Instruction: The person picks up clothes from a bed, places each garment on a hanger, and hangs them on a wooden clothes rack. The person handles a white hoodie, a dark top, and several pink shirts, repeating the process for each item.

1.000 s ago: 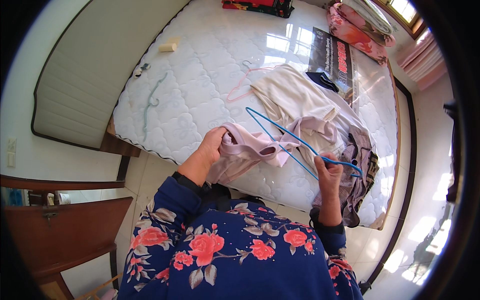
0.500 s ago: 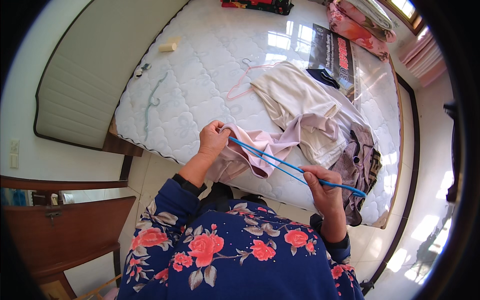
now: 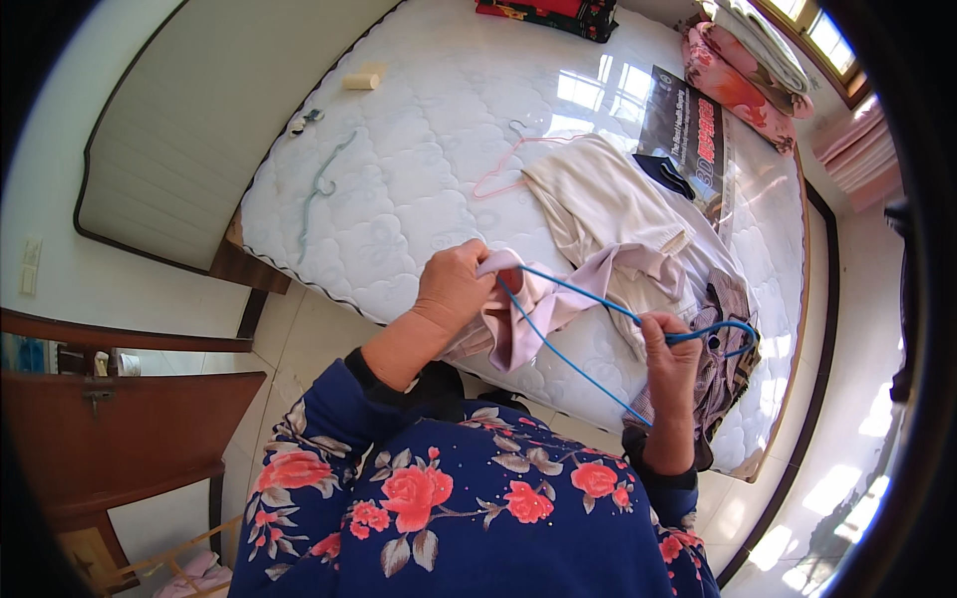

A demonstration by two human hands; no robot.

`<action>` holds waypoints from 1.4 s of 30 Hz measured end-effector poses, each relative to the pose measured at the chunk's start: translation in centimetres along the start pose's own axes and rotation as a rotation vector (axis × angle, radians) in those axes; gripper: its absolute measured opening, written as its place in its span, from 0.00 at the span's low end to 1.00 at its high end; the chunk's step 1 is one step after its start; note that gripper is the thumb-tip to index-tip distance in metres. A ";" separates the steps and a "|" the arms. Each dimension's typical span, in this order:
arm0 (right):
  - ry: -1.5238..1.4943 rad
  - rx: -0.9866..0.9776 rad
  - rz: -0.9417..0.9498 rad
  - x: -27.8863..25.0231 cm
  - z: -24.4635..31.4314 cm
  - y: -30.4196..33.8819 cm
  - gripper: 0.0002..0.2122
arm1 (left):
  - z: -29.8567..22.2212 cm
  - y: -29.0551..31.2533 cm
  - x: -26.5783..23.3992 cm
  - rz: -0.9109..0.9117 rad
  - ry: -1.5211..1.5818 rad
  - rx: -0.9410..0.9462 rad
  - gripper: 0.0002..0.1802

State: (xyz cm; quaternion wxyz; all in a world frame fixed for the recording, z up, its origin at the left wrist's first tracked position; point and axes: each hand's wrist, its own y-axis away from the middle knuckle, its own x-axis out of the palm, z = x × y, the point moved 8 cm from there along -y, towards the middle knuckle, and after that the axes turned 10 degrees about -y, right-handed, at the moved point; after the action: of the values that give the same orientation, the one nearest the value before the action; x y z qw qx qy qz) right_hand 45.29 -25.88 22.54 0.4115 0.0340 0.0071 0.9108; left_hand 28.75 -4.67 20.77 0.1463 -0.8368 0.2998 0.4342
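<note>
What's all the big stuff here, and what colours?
mattress: one, white, centre
blue hanger: one, blue, centre
pink garment: one, pale pink, centre
cream garment: one, cream, centre right
pink hanger: one, pink, beside cream garment
green hanger: one, pale green, left
white garment: one, white, beside cream garment
checked garment: one, brownish, lower right
printed panel: one, black, upper right
folded bedding: one stack, pinkish, top right
folded cloth: one pile, red-black, top
headboard: one, grey, left
window: one, brown frame, top right
curtain: one, pink, right
wooden panel: one, brown, lower left
left hand: one, bare, gripping pink garment
right hand: one, bare, gripping blue hanger
sleeves: two, navy floral, bottom
</note>
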 end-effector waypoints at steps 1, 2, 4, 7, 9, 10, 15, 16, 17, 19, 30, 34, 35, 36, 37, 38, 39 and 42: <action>-0.024 0.018 0.014 -0.3 0.0 -0.2 0.05 | 0.3 0.0 0.3 0.015 0.024 0.010 0.08; -0.018 0.019 0.079 0.1 -0.1 -0.3 0.06 | 0.8 0.1 0.7 0.034 0.039 -0.005 0.07; -0.025 0.073 0.138 0.5 -0.7 -0.4 0.06 | 1.7 0.0 1.4 0.029 0.069 -0.029 0.08; -0.026 0.113 0.242 1.9 -1.2 -0.4 0.06 | 3.5 -0.5 1.5 -0.027 0.156 -0.109 0.08; 0.038 0.030 0.341 3.0 -0.3 -0.2 0.05 | 3.8 -0.8 0.9 -0.075 0.173 -0.075 0.08; 0.068 0.125 0.338 3.1 -0.9 0.0 0.05 | 4.1 -0.8 0.6 -0.095 0.169 -0.102 0.09; 0.226 -0.066 0.321 5.0 0.5 0.8 0.05 | -0.8 0.3 2.3 0.084 0.231 0.095 0.08; 0.266 -0.159 0.332 5.6 0.8 1.0 0.04 | -2.5 0.8 2.4 0.086 0.251 0.167 0.08; 0.290 -0.243 0.357 6.1 1.1 1.1 0.04 | -4.1 1.3 2.3 0.090 0.266 0.245 0.08; 0.278 -0.196 0.396 6.3 0.1 0.9 0.03 | -6.3 2.0 1.9 0.125 0.148 0.390 0.08; -0.111 -0.094 0.157 0.1 -1.1 -1.9 0.05 | -1.5 1.5 1.6 0.718 0.430 0.151 0.12; -0.032 -0.154 0.261 1.8 0.8 -4.0 0.05 | -3.0 1.3 0.1 0.485 0.294 0.269 0.08; 0.020 -0.179 0.303 2.7 1.2 -4.4 0.05 | -3.9 1.5 0.2 0.465 0.253 0.318 0.08; 0.021 -0.185 0.348 4.0 1.5 -4.7 0.05 | -5.0 1.6 0.3 0.423 0.227 0.383 0.08; 0.028 -0.187 0.390 5.4 1.7 -4.9 0.05 | -6.1 1.7 0.4 0.377 0.205 0.450 0.08; 0.111 -0.238 0.414 6.4 2.4 -5.0 0.05 | -6.2 1.4 0.7 0.381 0.262 0.388 0.08; 0.178 -0.309 0.434 7.5 3.2 -5.1 0.06 | -6.5 0.9 0.4 0.313 0.243 0.378 0.08; 0.203 -0.239 0.423 9.2 3.8 -6.2 0.07 | -7.5 0.0 -1.1 0.156 0.277 0.416 0.08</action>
State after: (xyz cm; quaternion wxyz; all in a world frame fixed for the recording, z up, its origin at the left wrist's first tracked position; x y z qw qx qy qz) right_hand 44.10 -14.96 26.65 0.2100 -0.1059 -0.0667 0.9697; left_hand 33.03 -8.04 26.01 0.2389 -0.8146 0.4633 0.2543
